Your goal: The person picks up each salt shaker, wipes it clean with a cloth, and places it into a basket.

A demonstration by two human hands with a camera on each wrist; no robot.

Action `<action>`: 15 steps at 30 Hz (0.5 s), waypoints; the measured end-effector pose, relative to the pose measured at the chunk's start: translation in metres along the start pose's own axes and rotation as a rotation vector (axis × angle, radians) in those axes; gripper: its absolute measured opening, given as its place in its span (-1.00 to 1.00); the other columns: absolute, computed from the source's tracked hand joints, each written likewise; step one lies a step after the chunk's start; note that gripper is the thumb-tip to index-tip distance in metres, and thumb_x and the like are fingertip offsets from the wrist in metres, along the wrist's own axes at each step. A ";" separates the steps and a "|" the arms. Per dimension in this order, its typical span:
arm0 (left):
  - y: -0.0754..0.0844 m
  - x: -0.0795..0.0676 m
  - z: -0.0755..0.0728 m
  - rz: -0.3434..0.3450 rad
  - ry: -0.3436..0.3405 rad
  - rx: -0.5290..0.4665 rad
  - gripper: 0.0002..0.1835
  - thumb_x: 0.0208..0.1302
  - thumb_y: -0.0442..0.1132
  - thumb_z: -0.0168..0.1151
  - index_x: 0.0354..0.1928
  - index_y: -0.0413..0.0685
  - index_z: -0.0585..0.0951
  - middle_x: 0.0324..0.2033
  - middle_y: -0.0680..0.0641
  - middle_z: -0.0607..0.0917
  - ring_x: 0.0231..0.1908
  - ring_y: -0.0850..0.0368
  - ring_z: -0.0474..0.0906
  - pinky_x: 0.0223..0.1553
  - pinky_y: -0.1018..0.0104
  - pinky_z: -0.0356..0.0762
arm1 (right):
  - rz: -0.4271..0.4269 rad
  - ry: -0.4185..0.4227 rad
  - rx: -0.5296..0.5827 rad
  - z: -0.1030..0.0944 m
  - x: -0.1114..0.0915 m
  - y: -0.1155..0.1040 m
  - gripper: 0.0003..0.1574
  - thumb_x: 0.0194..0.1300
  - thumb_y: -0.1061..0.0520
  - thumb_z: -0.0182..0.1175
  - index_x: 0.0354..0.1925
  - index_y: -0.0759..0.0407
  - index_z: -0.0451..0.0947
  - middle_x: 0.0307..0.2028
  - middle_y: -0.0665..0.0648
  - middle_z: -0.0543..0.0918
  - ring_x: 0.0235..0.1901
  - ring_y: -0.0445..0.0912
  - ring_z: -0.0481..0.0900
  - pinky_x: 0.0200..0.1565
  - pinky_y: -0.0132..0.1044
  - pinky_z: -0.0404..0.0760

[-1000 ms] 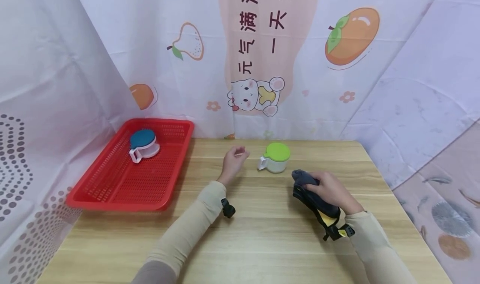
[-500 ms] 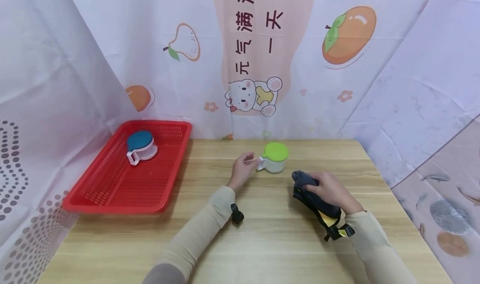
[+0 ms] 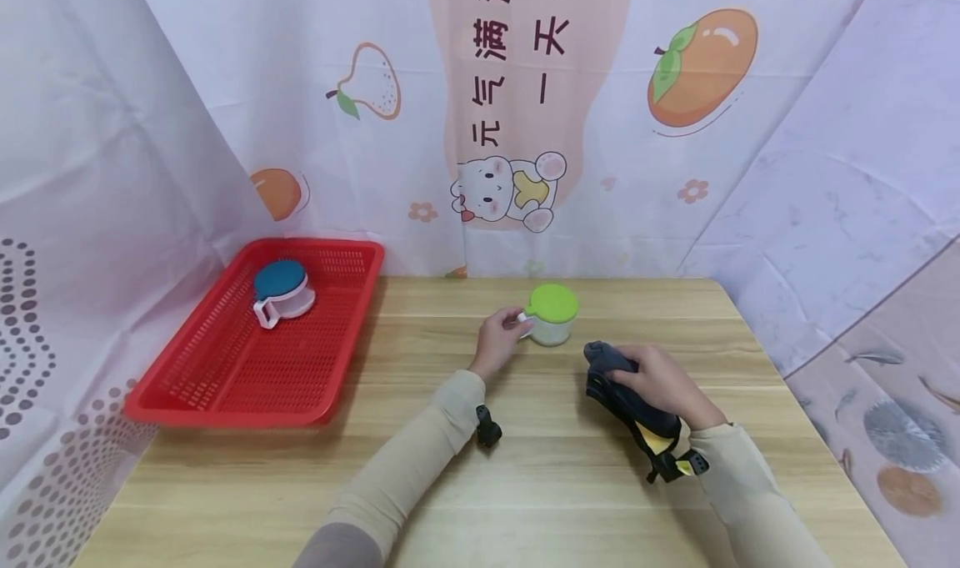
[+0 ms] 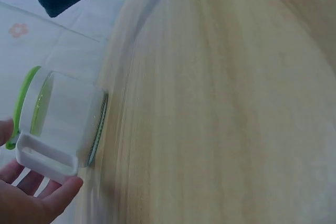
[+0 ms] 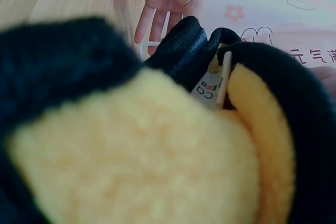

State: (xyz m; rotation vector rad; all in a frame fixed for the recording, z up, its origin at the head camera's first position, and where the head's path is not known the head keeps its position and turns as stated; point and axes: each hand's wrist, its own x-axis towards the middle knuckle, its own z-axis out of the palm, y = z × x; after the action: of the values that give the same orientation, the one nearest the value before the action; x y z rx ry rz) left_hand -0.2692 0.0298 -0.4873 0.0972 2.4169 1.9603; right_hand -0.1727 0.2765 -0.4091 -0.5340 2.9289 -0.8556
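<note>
A small clear seasoning jar (image 3: 551, 332) with a green lid and white handle (image 4: 47, 157) stands upright on the table. My left hand (image 3: 497, 341) is at its handle, fingers behind it and thumb up by the lid's tab in the left wrist view. My right hand (image 3: 663, 380) grips a dark fleece thing (image 3: 611, 358) with a fluffy yellow lining (image 5: 136, 150), over the right part of the table. A white label (image 5: 206, 88) shows inside it. Its kind I cannot tell.
A red perforated basket (image 3: 258, 376) sits at the left; in it lies another jar with a blue lid (image 3: 280, 278). The wooden table (image 3: 555, 485) ends at a printed curtain (image 3: 622, 251) behind the green-lidded jar.
My left hand has moved right from beside the jar onto its handle, its fingers closing there. My right hand and the dark fleece thing have stayed put.
</note>
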 end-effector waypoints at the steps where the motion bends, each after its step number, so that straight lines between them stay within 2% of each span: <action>1: 0.000 0.000 0.001 0.003 0.002 0.003 -0.57 0.27 -0.16 0.31 0.12 -0.24 0.58 0.03 -0.21 0.67 0.04 -0.03 0.60 0.06 0.22 0.58 | 0.004 -0.002 0.007 0.000 0.000 0.000 -0.80 0.27 0.16 0.27 -0.15 0.19 0.69 -0.21 0.17 0.75 -0.34 -0.16 0.57 -0.29 -0.29 0.51; 7: 0.002 -0.003 0.007 0.014 0.040 0.038 -0.60 0.28 -0.15 0.30 0.08 -0.22 0.61 -0.05 -0.16 0.69 -0.06 0.09 0.61 -0.04 0.34 0.59 | 0.007 0.004 0.015 0.002 -0.001 0.003 -0.80 0.28 0.15 0.27 -0.14 0.19 0.69 -0.21 0.18 0.74 -0.38 -0.18 0.53 -0.34 -0.31 0.46; 11: 0.002 -0.002 0.010 -0.016 0.061 0.023 -0.60 0.29 -0.13 0.29 0.09 -0.20 0.60 -0.02 -0.17 0.69 -0.03 0.05 0.60 0.00 0.29 0.59 | 0.002 0.007 0.016 0.002 -0.001 0.004 -0.79 0.28 0.15 0.27 -0.13 0.19 0.68 -0.24 0.16 0.74 -0.44 -0.19 0.47 -0.38 -0.33 0.41; 15: 0.000 0.000 0.012 -0.015 0.081 0.010 -0.62 0.28 -0.13 0.30 0.06 -0.17 0.63 -0.04 -0.15 0.70 -0.04 0.05 0.61 -0.01 0.28 0.60 | 0.000 0.007 0.019 0.003 0.000 0.004 -0.81 0.29 0.14 0.27 -0.16 0.18 0.68 -0.28 0.12 0.73 -0.47 -0.20 0.43 -0.41 -0.35 0.37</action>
State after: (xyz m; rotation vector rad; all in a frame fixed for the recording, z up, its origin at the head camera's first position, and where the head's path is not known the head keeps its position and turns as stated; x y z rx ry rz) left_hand -0.2689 0.0417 -0.4902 0.0007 2.4694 1.9832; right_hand -0.1735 0.2785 -0.4141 -0.5306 2.9245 -0.8861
